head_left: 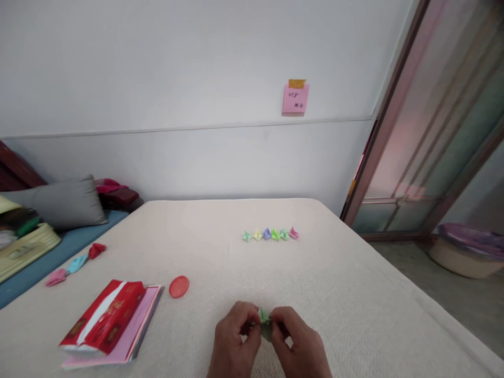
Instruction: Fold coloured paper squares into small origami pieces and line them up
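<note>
Between my two hands, just above the near part of the table, is a small piece of folded green paper (265, 324). My left hand (237, 338) pinches its left side between thumb and forefinger. On the opposite side, my right hand (296, 341) pinches it the same way. Fingertips hide part of the folds. Farther back, a row of several small folded paper pieces (266, 234) in green, yellow, blue and pink lies on the pale cloth. A round red lid (179, 286) rests left of my hands.
A red tissue packet (106, 317) lies on a stack of coloured paper (136, 336) at the left. Beyond it sit a pink, a light blue (76, 263) and a red folded piece. A pink note (295, 98) is taped to the wall. A covered tub (464, 252) stands on the right floor.
</note>
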A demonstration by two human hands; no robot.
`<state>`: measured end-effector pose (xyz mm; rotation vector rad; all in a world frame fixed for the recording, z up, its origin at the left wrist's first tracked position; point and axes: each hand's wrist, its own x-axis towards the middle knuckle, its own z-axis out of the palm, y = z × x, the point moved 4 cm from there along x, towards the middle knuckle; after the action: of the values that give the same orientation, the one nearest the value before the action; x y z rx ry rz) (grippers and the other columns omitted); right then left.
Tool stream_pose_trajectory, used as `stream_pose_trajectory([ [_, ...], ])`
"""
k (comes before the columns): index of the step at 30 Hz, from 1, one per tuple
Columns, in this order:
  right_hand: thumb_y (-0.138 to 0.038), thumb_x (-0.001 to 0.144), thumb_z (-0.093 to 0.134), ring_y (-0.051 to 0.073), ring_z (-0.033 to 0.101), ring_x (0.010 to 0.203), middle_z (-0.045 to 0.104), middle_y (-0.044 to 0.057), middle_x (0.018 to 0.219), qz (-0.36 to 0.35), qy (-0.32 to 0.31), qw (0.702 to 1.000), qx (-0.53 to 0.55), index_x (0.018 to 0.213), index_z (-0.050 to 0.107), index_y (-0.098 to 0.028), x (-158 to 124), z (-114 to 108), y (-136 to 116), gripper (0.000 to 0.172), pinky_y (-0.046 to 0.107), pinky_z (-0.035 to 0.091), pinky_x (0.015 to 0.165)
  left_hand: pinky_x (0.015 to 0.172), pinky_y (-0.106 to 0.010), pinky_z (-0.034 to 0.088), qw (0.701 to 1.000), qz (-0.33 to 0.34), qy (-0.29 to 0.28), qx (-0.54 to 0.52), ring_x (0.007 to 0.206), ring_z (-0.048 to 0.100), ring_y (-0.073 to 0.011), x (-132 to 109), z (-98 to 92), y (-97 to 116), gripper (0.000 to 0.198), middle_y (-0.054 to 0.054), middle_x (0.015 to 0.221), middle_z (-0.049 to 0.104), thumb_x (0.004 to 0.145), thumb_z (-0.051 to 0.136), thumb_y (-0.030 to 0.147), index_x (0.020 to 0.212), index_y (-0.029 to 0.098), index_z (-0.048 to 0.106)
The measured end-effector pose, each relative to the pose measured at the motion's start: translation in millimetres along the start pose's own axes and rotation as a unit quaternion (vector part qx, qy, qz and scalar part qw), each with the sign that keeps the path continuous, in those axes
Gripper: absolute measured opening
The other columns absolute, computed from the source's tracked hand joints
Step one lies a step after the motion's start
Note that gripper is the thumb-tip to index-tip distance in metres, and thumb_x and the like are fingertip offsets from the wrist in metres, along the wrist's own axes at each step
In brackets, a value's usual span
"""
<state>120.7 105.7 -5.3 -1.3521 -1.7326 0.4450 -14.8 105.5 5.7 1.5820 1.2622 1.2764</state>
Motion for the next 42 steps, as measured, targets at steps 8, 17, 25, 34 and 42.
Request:
stream_pose_trajectory([
  [8, -0.021, 0.078, 0.051, 0.015, 0.049, 0.052, 0.054, -0.002, 0.058, 0.045, -0.011, 0.996, 0.074, 0.068, 0.054, -0.022, 1, 2, 2, 0.011, 0.023, 0.038, 0.050, 0.060, -0.023, 0.039, 0.993, -0.050, 0.016, -0.102, 0.068, 0.054, -0.0145, 1, -0.5, -3, 0.011, -0.002, 0.086, 0.063, 0.071, 0.058, 0.014, 0.062, 0.019, 0.056],
  [17, -0.020, 0.072, 0.053, 0.014, 0.048, 0.053, 0.056, -0.002, 0.055, 0.149, -0.003, 0.953, 0.264, 0.066, 0.061, -0.020, 7, -2, 5, 0.009, 0.023, 0.037, 0.049, 0.055, -0.024, 0.040, 0.953, -0.142, 0.016, -0.266, 0.060, 0.053, -0.0118, 4, -1.4, -12, 0.006, -0.003, 0.084, 0.065, 0.062, 0.062, 0.011, 0.059, 0.016, 0.060],
  [25, -0.019, 0.068, 0.061, 0.014, 0.052, 0.055, 0.065, 0.002, 0.062, 0.247, -0.010, 0.861, 0.445, 0.066, 0.066, -0.017, 10, -3, 5, 0.006, 0.022, 0.040, 0.049, 0.056, -0.024, 0.042, 0.945, -0.146, 0.032, -0.292, 0.059, 0.055, -0.0109, 4, -1.8, -13, 0.006, -0.003, 0.089, 0.066, 0.062, 0.064, 0.011, 0.060, 0.017, 0.062],
  [34, -0.018, 0.067, 0.061, 0.015, 0.053, 0.058, 0.064, 0.001, 0.060, 0.212, -0.045, 0.873, 0.437, 0.066, 0.064, -0.017, 9, 1, -1, 0.002, 0.024, 0.040, 0.052, 0.057, -0.024, 0.042, 0.968, -0.106, 0.025, -0.226, 0.063, 0.054, -0.0125, 5, -6.3, -12, 0.008, -0.003, 0.090, 0.064, 0.067, 0.061, 0.013, 0.061, 0.017, 0.058],
  [42, -0.027, 0.070, 0.062, 0.015, 0.048, 0.059, 0.052, -0.002, 0.063, 0.180, -0.019, 0.905, 0.385, 0.074, 0.061, -0.019, 7, -2, -1, 0.009, 0.025, 0.036, 0.052, 0.060, -0.023, 0.041, 0.993, -0.031, 0.018, -0.116, 0.070, 0.055, -0.0141, 1, -5.5, -5, 0.009, -0.004, 0.094, 0.061, 0.073, 0.058, 0.014, 0.066, 0.018, 0.056],
])
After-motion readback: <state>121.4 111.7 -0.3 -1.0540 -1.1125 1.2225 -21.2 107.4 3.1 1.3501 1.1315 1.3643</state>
